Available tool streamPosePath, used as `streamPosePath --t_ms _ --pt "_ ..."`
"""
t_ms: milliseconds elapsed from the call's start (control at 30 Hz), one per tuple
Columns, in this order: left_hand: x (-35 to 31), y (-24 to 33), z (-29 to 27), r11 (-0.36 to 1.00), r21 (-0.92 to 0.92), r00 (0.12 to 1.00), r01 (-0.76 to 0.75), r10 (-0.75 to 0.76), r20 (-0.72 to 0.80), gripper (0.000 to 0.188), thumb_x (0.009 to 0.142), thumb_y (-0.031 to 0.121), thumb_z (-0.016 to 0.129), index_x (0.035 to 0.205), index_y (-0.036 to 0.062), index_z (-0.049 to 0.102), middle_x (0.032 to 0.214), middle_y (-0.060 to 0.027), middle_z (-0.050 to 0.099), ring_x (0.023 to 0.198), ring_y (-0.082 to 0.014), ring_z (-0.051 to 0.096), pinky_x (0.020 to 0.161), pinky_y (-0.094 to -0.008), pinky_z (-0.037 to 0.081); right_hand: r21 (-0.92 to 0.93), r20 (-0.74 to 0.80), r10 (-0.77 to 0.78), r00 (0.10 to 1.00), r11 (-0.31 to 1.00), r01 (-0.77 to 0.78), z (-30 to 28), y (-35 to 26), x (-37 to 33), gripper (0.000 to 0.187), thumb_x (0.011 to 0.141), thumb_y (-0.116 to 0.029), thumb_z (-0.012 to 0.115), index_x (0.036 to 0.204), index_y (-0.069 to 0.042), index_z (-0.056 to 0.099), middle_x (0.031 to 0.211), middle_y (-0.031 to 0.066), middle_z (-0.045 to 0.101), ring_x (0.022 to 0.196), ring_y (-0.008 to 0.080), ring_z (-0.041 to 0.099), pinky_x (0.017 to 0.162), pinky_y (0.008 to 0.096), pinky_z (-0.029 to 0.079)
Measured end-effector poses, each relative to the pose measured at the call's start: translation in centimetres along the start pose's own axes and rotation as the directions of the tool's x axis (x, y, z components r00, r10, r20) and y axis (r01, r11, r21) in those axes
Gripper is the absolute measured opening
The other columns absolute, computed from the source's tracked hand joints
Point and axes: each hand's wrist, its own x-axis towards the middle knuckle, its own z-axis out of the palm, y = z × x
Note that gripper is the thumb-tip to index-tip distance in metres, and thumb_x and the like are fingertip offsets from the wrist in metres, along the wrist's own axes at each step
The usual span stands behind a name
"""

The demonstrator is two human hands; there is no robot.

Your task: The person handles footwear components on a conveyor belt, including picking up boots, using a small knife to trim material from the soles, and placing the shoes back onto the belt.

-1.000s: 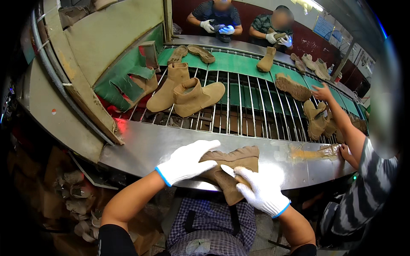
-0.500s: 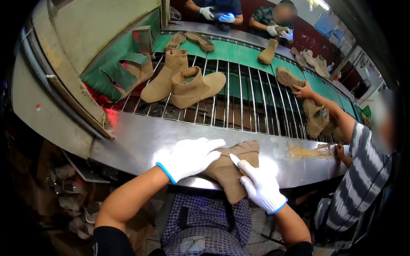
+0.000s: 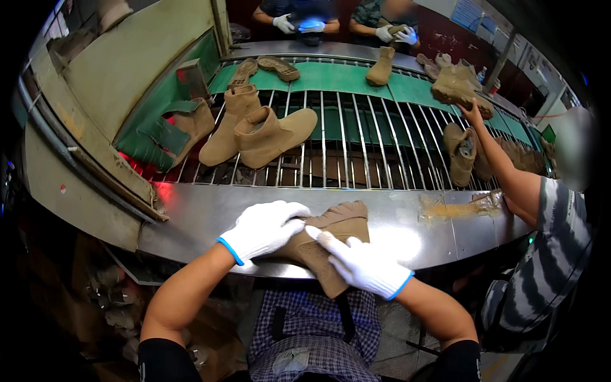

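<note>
A tan boot [image 3: 323,258] lies on its side at the front edge of the metal ledge, its sole edge facing away from me and its shaft tipped toward my lap. White-gloved with a blue cuff, my left hand [image 3: 265,230] closes over the toe end. My right hand [image 3: 368,262], gloved alike, grips the boot from the right, one finger stretched along the seam between upper and sole. Its other fingers are partly hidden behind the boot. Beyond the ledge, two tan boots [image 3: 279,135] sit together on the metal bars.
The metal ledge [image 3: 197,219] borders a conveyor of metal bars [image 3: 344,140] with green strips [image 3: 331,77]. A machine housing [image 3: 146,57] with a torn green flap stands left. At right a co-worker's hand [image 3: 472,113] holds a tan boot [image 3: 453,86]. Two gloved people work across the conveyor.
My view has shifted somewhat, and both hands keep their hold on the boot. My right hand's finger lies further left along the sole seam. The co-worker at right has lifted a boot.
</note>
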Motion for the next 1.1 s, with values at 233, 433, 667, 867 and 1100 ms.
streamPosePath --t_ms 233,433,667,867,1100 --pt "1.5 2.5 -1.0 0.990 0.116 0.995 0.083 -0.088 0.037 0.045 0.097 0.047 0.070 0.127 0.0130 0.073 0.125 -0.0147 0.076 0.113 -0.0350 0.073 0.099 -0.0441 0.058 0.399 0.071 0.079 0.994 0.911 -0.101 1.8 -2.9 -3.8 0.060 0.106 -0.041 0.061 0.156 -0.012 0.045 0.109 0.0221 0.074 0.087 0.0367 0.077 0.076 0.0467 0.065" --pt "5.6 6.7 2.8 0.967 0.194 0.986 -0.168 0.161 0.053 0.098 0.082 0.054 0.084 0.157 0.0048 0.045 0.163 -0.0223 0.047 0.150 -0.0408 0.047 0.120 -0.0474 0.046 0.793 0.078 0.597 0.798 0.449 -0.413 1.5 3.9 -7.0 0.050 0.108 -0.038 0.060 0.139 0.002 0.061 0.091 0.0043 0.067 0.071 0.0107 0.060 0.064 0.0287 0.052" --pt "7.8 7.5 4.5 0.988 0.135 0.988 -0.074 0.055 0.141 0.110 0.076 0.057 0.088 0.162 0.0066 0.040 0.157 -0.0237 0.054 0.137 -0.0426 0.061 0.114 -0.0464 0.052 0.862 0.160 0.590 0.791 0.308 -0.403 4.6 5.4 -4.9 0.049 0.109 -0.040 0.055 0.129 0.004 0.064 0.085 0.0049 0.061 0.075 0.0139 0.056 0.068 0.0313 0.050" --pt "7.7 7.2 4.9 0.982 0.172 0.995 -0.072 0.059 0.076 0.100 0.079 0.055 0.085 0.158 0.0084 0.044 0.151 -0.0209 0.060 0.129 -0.0413 0.066 0.107 -0.0471 0.055 0.435 -0.264 0.501 0.824 0.825 -0.362 4.9 3.1 -1.7 0.039 0.109 -0.033 0.056 0.119 0.004 0.060 0.086 0.0248 0.072 0.079 0.0370 0.076 0.070 0.0486 0.060" --pt "7.8 6.7 5.5 0.958 0.255 0.991 -0.132 0.121 0.057 0.081 0.088 0.039 0.078 0.156 0.0101 0.044 0.142 -0.0195 0.063 0.117 -0.0428 0.070 0.096 -0.0501 0.059 0.372 -0.089 0.419 0.904 0.856 -0.361 0.6 -0.2 -2.2 0.038 0.107 -0.036 0.059 0.118 0.001 0.057 0.079 0.0212 0.070 0.069 0.0384 0.073 0.065 0.0486 0.059"
